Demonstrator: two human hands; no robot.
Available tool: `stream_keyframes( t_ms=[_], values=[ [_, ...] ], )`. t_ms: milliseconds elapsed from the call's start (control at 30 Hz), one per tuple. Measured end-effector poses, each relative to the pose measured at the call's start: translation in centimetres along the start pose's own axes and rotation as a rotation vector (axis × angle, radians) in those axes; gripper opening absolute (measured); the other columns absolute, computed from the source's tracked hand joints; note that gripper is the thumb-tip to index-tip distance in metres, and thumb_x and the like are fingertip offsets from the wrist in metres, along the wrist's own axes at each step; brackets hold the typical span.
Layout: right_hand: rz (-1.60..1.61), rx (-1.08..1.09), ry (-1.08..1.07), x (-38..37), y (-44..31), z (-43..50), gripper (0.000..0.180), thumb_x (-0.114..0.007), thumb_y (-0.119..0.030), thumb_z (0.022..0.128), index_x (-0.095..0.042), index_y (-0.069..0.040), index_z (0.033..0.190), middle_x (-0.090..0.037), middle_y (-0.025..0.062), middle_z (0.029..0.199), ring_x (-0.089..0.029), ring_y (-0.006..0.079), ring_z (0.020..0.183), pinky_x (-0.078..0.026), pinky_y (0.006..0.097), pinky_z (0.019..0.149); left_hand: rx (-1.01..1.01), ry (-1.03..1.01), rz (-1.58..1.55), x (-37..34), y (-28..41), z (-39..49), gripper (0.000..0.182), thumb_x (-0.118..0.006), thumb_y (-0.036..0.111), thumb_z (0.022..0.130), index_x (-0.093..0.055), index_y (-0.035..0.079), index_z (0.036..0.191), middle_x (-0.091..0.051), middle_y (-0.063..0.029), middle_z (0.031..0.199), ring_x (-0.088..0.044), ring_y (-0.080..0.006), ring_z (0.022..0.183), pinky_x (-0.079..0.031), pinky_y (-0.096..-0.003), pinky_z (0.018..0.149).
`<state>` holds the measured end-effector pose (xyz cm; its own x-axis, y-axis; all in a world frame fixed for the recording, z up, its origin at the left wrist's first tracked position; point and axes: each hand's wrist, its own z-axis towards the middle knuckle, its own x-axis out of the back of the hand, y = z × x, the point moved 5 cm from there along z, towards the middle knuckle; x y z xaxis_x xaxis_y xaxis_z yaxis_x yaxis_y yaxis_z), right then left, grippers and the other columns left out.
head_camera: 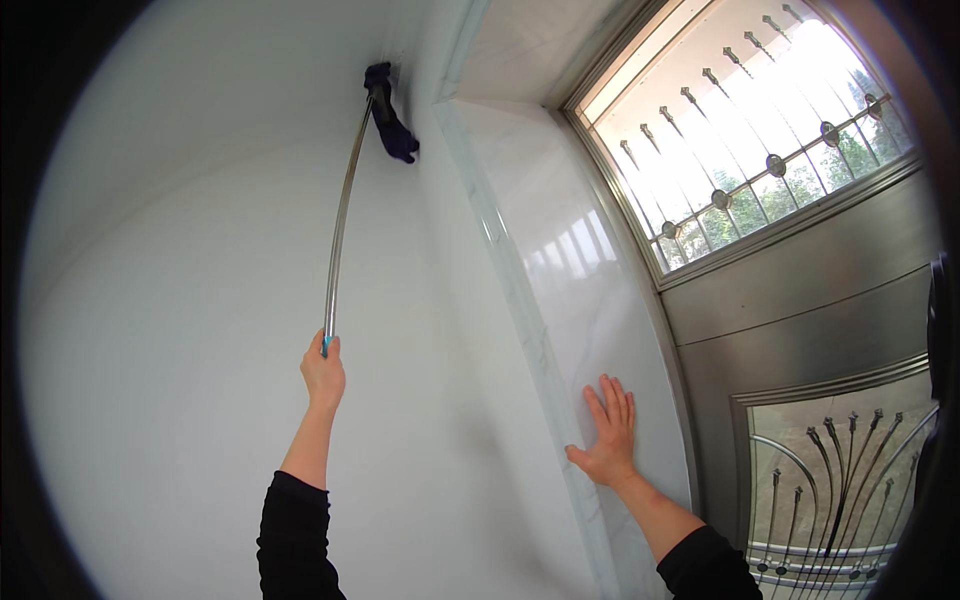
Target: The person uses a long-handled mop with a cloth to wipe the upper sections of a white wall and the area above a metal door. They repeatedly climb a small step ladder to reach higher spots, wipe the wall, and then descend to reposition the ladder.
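My left hand [323, 371] is closed around the lower visible part of a long metal pole [341, 225], where a bit of blue shows at the grip. At the pole's upper end a dark purple cloth-like head [391, 116] lies against the white wall [225, 337], close to the corner beside the door recess. To the right, my right hand [609, 442] rests with spread fingers on the glossy marble door surround [585, 300], its thumb at the surround's edge. It holds nothing.
A metal door [795, 307] with decorative bars over its glass panes stands at the right, trees visible through the upper pane. A dark object [937, 330], cut off by the picture's rim, is at the far right. The marble edge [517, 300] runs down between wall and door.
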<state>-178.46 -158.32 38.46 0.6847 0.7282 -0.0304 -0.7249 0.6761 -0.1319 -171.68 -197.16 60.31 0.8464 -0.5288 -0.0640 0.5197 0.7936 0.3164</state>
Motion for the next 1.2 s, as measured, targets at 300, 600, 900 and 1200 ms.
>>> stream_keyframes(
  t_ms=[300,600,900,1200],
  values=[
    [-0.01,0.001,0.011,-0.2,-0.2,0.0,0.085,-0.074,-0.019,0.054,-0.044,-0.008,0.133,-0.028,0.0149,0.146,-0.022,0.0334,0.136,-0.014,0.0532,0.111,0.058,0.07,-0.043,0.6,-3.4,-1.8,0.036,-0.054,0.02,0.091,-0.056,-0.001,0.119,-0.052,-0.0042,0.07,-0.045,-0.0119,0.061,-0.039,-0.0292,0.058],
    [-0.032,-0.001,0.009,0.0,-0.1,-0.1,0.084,-0.074,-0.019,0.054,-0.044,-0.009,0.132,-0.028,0.0141,0.146,-0.022,0.0326,0.137,-0.015,0.0529,0.111,0.04,0.047,-0.12,5.6,0.0,-3.3,0.034,-0.053,0.018,0.093,-0.055,0.003,0.123,-0.04,0.0036,0.062,-0.035,-0.0052,0.056,-0.03,-0.0233,0.05],
    [-0.047,0.011,0.023,-0.1,0.1,0.0,0.086,-0.074,-0.018,0.052,-0.044,-0.009,0.132,-0.028,0.0148,0.147,-0.023,0.033,0.137,-0.016,0.053,0.111,0.076,0.052,-0.168,9.5,0.3,-2.9,0.038,-0.054,0.022,0.093,-0.054,0.0,0.125,-0.04,0.0043,0.061,-0.034,-0.0045,0.054,-0.03,-0.0228,0.049],
    [-0.029,0.022,0.027,-0.3,0.1,0.0,0.086,-0.073,-0.017,0.052,-0.043,-0.008,0.132,-0.029,0.0154,0.146,-0.023,0.0331,0.137,-0.015,0.0529,0.112,0.074,0.193,-0.031,13.9,-3.5,-2.9,0.036,-0.055,0.021,0.093,-0.055,0.002,0.124,-0.04,0.0041,0.062,-0.035,-0.0046,0.054,-0.03,-0.0233,0.048]
  ],
)
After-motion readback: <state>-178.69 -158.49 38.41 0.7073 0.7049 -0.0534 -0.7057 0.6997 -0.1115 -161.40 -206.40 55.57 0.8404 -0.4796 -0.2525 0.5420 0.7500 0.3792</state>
